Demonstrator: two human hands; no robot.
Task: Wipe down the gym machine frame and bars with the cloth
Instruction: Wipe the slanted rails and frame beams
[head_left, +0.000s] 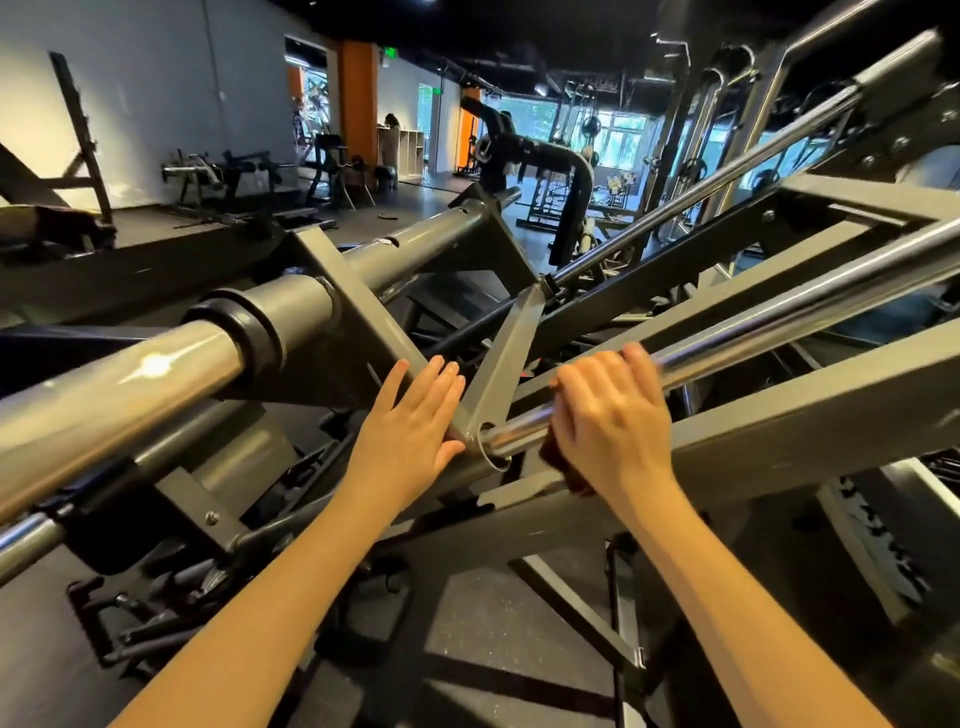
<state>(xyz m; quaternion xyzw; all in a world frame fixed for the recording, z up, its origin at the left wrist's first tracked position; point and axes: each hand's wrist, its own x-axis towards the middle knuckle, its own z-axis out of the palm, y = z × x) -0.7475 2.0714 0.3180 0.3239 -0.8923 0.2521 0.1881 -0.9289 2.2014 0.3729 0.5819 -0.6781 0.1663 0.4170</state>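
The chrome bar (779, 317) running from the centre to the right edge of the frame was polished metal, mirror-glossy with streaked highlights. The thick sleeve (130, 384) at the left was smooth, shiny metal too, carrying a bright spot of glare. The grey frame (779, 431) around them looked like painted steel, matt and even, with a dull sheen. A black collar (249, 332) on the sleeve seemed to be matt plastic or rubber. The floor (478, 623) at the bottom was dark, speckled and rough, like rubber.

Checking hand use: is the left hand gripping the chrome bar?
No, the left hand lies open and flat on the grey frame; the right hand grips the chrome bar.
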